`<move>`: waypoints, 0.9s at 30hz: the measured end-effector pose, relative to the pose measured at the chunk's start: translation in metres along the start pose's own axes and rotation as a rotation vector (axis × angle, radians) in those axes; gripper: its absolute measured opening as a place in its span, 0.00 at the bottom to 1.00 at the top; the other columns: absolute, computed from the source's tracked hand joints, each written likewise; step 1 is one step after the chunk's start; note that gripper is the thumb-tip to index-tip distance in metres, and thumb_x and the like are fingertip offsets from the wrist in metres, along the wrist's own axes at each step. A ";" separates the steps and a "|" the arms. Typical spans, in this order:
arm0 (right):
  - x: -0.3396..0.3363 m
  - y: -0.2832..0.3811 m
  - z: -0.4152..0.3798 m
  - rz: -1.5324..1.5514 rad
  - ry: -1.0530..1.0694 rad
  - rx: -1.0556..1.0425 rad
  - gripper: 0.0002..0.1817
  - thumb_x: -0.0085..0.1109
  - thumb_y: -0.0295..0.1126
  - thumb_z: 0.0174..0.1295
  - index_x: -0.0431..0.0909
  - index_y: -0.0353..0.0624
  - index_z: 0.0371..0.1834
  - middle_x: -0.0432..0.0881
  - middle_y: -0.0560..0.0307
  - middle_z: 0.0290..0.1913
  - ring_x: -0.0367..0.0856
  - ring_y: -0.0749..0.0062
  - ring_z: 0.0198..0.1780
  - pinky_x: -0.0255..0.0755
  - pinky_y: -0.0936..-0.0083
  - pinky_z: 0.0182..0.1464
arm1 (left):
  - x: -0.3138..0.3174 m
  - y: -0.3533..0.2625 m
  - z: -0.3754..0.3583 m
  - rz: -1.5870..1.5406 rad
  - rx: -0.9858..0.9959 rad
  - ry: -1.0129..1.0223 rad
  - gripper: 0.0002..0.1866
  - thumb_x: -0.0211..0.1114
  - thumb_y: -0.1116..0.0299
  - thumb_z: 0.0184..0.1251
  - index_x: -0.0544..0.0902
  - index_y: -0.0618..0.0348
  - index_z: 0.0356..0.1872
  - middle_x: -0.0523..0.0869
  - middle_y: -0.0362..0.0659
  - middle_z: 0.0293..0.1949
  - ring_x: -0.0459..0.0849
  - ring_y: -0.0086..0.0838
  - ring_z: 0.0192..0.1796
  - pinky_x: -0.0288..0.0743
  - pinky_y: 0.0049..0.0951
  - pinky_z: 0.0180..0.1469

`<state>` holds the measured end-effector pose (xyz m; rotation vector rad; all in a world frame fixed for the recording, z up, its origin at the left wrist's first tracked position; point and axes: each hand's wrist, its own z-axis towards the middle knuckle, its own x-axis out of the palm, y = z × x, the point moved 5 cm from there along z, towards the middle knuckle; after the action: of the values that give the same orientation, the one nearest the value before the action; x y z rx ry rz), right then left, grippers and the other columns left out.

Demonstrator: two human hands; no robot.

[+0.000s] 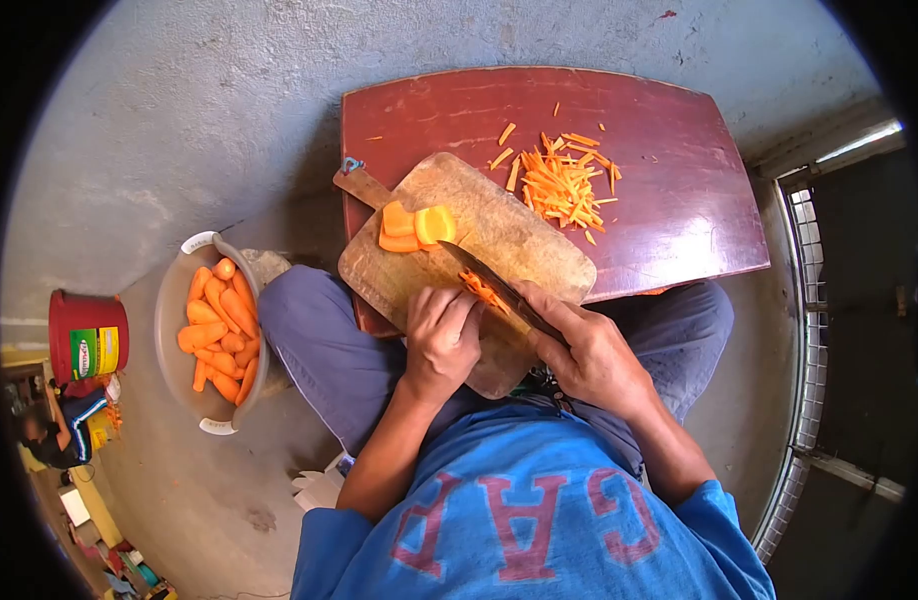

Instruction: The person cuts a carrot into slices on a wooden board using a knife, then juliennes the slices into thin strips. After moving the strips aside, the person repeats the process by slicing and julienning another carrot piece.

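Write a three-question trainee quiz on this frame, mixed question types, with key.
1. Multiple choice: which hand holds the knife?
A) the left
B) the right
C) neither

2. True or false: the large pile of carrot strips lies on the floor.

3. Fill in the blank: the uncut-looking carrots at the left of the picture sit in a ____.

Key
1. B. The right hand holds it, over the cutting board.
2. False. It lies on the red table, just past the board.
3. Basin.
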<state>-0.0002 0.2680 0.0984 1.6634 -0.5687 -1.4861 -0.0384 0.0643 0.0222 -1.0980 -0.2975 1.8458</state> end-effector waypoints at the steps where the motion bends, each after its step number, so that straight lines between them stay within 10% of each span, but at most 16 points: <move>1: -0.002 0.003 -0.001 -0.019 0.016 0.021 0.34 0.68 0.28 0.83 0.76 0.45 0.91 0.93 0.29 0.60 0.95 0.27 0.56 0.90 0.43 0.55 | -0.002 0.000 0.000 -0.015 -0.006 -0.019 0.12 0.82 0.82 0.69 0.93 0.63 0.50 0.93 0.48 0.47 0.89 0.49 0.46 0.83 0.48 0.53; 9: -0.008 0.013 -0.016 -0.053 0.243 0.115 0.30 0.73 0.27 0.80 0.81 0.37 0.84 0.93 0.33 0.67 0.95 0.29 0.61 0.92 0.48 0.61 | -0.041 0.028 -0.011 -0.447 -0.534 -0.420 0.02 0.77 0.81 0.83 0.94 0.69 0.50 0.90 0.36 0.44 0.85 0.16 0.43 0.79 0.21 0.46; 16: -0.031 -0.023 0.009 -0.033 0.182 0.071 0.25 0.69 0.32 0.83 0.84 0.35 0.78 0.96 0.35 0.62 0.95 0.33 0.63 0.90 0.48 0.64 | -0.032 0.032 -0.010 -0.378 -0.480 -0.251 0.03 0.79 0.81 0.81 0.93 0.70 0.48 0.90 0.35 0.45 0.83 0.15 0.42 0.77 0.20 0.45; 24: -0.071 -0.071 0.052 -0.155 -0.139 0.147 0.23 0.66 0.31 0.85 0.83 0.36 0.78 0.95 0.31 0.60 0.95 0.30 0.59 0.90 0.48 0.59 | -0.014 0.011 -0.004 -0.079 -0.186 0.014 0.06 0.81 0.79 0.76 0.94 0.65 0.49 0.95 0.51 0.44 0.94 0.51 0.49 0.88 0.47 0.56; 27: -0.075 -0.050 0.044 -0.227 -0.178 0.087 0.23 0.67 0.30 0.83 0.84 0.40 0.79 0.95 0.33 0.60 0.96 0.31 0.56 0.91 0.47 0.56 | -0.016 0.013 -0.003 -0.078 -0.152 -0.005 0.06 0.81 0.79 0.79 0.94 0.68 0.52 0.96 0.49 0.47 0.95 0.35 0.45 0.90 0.33 0.47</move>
<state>-0.0671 0.3427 0.1040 1.7186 -0.5610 -1.8097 -0.0413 0.0438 0.0210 -1.1686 -0.4834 1.7794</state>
